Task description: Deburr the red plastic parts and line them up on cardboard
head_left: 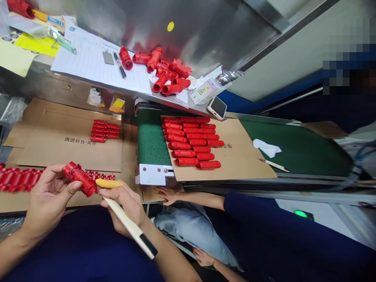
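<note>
My left hand [49,196] grips a red plastic tube-shaped part [80,178] between thumb and fingers, tilted in front of my body. In my right hand [127,207] is a slim cream-handled tool [131,226] with a black end, held like a pen. Its working tip is hidden at the lower end of the red part. A yellow finger cot [109,183] covers one right-hand digit and lies close against the part. Beneath and behind my hands, rows of similar red parts [20,179] lie on cardboard [53,152].
A green conveyor belt [152,137] bears a cardboard sheet [235,156] with rows of red parts [194,141]. A white cloth [266,148] and another slim tool [274,165] lie farther along. Loose red parts [164,70] fill the metal shelf. A co-worker's hand [169,194] is at right.
</note>
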A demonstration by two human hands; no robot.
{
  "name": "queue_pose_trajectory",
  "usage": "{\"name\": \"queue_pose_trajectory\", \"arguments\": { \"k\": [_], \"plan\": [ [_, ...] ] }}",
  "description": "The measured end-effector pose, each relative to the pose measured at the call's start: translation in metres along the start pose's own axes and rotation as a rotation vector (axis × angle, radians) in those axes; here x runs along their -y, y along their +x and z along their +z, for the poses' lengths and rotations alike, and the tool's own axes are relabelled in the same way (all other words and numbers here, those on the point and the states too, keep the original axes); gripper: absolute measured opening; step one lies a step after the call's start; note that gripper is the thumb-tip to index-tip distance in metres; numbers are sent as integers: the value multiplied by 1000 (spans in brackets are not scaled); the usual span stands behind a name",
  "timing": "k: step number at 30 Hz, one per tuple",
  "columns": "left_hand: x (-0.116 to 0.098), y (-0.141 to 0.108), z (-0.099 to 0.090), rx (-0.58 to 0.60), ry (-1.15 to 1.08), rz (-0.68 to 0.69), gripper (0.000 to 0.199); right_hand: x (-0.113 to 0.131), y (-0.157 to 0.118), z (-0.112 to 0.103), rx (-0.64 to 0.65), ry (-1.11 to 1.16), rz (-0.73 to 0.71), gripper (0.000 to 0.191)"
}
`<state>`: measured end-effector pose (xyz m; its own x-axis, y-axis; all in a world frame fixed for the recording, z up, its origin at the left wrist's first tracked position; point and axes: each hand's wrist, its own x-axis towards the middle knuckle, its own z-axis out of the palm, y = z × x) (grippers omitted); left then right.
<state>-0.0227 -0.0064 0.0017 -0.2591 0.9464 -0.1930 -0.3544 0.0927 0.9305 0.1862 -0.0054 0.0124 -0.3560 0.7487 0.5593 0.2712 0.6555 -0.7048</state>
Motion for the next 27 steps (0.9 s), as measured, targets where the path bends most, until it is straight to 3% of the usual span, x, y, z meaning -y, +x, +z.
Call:
{"name": "queue_pose_trajectory", "arguments": {
  "k": [2,4,8,10,11,13,16,19,27],
  "plan": [
    [-1,2,3,-10,-23,-34,37,-3,-1,2,49,-99,-104,28],
    [-3,3,6,-2,-76,-120,37,-3,-3,3,45,-80,-116,29],
    [-9,3,10,4,-154,-210,39,2,-4,1,-232,489,314,11],
    [-10,3,10,-5,-162,-190,38,3,-3,-1,-366,679,491,18],
    [-10,3,10,-5,-161,-180,38,3,-2,-1,-395,669,523,22],
    [-10,2,11,5,-147,-157,37,2,0,1,-361,482,485,21],
    [-7,-1,9,52,-93,-118,33,2,1,9,-228,168,244,14],
    [-4,-5,6,124,-38,-86,28,2,4,17,-180,83,49,22],
    [2,-7,3,196,6,-36,21,-1,6,23,-213,60,-3,26]
  ]
}}
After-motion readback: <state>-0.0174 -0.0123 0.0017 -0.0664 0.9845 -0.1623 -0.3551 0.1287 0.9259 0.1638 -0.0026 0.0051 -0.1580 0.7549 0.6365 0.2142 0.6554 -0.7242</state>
